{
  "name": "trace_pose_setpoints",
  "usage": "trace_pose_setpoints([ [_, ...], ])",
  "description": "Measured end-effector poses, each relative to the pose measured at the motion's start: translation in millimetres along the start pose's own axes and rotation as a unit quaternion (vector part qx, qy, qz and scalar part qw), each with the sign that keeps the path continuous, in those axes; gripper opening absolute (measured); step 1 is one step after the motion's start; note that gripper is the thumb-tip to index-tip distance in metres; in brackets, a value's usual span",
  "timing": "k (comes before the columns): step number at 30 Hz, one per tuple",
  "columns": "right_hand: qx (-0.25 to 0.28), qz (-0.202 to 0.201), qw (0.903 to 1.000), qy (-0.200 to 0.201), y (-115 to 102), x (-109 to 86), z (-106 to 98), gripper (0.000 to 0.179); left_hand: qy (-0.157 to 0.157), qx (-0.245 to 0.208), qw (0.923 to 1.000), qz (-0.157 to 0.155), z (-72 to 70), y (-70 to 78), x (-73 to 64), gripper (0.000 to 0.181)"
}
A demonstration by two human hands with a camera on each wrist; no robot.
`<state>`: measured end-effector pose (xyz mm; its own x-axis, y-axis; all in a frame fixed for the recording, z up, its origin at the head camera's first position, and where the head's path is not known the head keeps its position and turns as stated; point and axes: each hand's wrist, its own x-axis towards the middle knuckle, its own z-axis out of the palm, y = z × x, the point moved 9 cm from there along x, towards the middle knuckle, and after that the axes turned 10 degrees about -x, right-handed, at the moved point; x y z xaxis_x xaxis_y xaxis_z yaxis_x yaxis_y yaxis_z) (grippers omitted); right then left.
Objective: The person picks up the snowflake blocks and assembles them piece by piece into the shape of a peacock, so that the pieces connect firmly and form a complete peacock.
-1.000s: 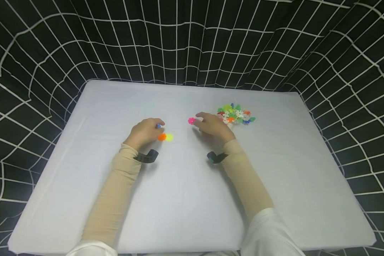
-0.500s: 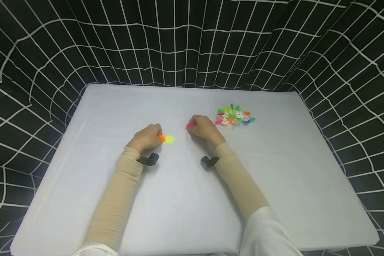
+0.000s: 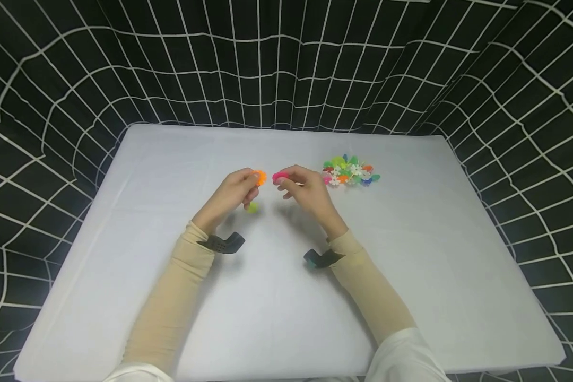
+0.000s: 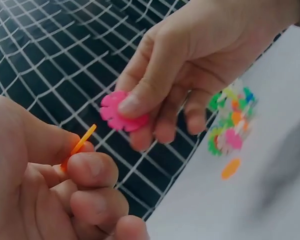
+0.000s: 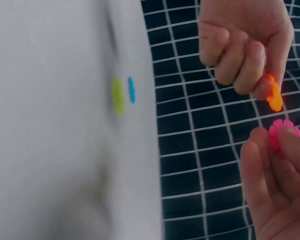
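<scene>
My left hand (image 3: 234, 192) pinches an orange notched disc (image 3: 260, 177) between thumb and forefinger, raised above the table; the left wrist view shows that disc edge-on. Facing it, my right hand (image 3: 311, 193) holds a pink notched disc (image 4: 121, 111) between thumb and fingers. A small gap separates the two discs. Below the left hand, a yellow-green disc (image 3: 252, 207) lies on the table. Beside it, in the right wrist view, lies a blue disc (image 5: 132, 90), which the left hand hides in the head view.
A pile of multicoloured flower-shaped pieces (image 3: 348, 171) lies behind and to the right of my right hand. The white-covered table (image 3: 267, 297) is bordered at the back and sides by a black curtain with a white grid (image 3: 248, 69).
My left hand has picked up the orange disc and moved up and right with it. My right hand has lifted the pink disc from near the table. The two hands are closer together.
</scene>
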<state>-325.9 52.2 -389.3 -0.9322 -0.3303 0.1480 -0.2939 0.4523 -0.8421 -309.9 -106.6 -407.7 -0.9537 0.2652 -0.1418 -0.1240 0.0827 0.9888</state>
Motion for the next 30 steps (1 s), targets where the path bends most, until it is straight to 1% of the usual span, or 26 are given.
trace_pose_setpoints([
  [3,-0.003,-0.008,0.9999,0.015,-5,-1.8,-3,0.013,-0.009,-0.005,0.9999,0.006,6.9,2.8,-2.1,0.024],
  [10,-0.018,-0.011,0.9996,0.019,-9,-3.3,-3,0.011,-0.011,0.0,0.9999,0.013,13.9,6.5,-3.0,0.025],
  [15,-0.027,-0.013,0.9993,0.021,-8,-4.9,-5,0.009,-0.012,0.006,0.9999,0.007,19.1,5.5,-1.3,0.027],
  [21,-0.048,-0.046,0.9974,0.029,-14,-6.8,-10,0.007,-0.023,-0.006,0.9997,0.01,28.2,6.3,-2.1,0.026],
  [23,-0.057,-0.057,0.9963,0.029,-17,-7.4,-10,0.013,-0.031,-0.017,0.9993,0.008,30.1,6.6,-3.2,0.025],
  [26,-0.081,-0.082,0.9931,0.019,-24,-9.2,-10,0.036,-0.051,-0.039,0.9979,0.002,31.6,7.3,-5.9,0.024],
  [28,-0.104,-0.095,0.99,0.004,-29,-10.6,-11,0.052,-0.067,-0.055,0.9962,-0.001,32.2,7.7,-7.8,0.023],
  [30,-0.126,-0.1,0.9869,-0.012,-33,-10.2,-11,0.062,-0.077,-0.067,0.9948,0.001,32.4,8.7,-8.6,0.023],
])
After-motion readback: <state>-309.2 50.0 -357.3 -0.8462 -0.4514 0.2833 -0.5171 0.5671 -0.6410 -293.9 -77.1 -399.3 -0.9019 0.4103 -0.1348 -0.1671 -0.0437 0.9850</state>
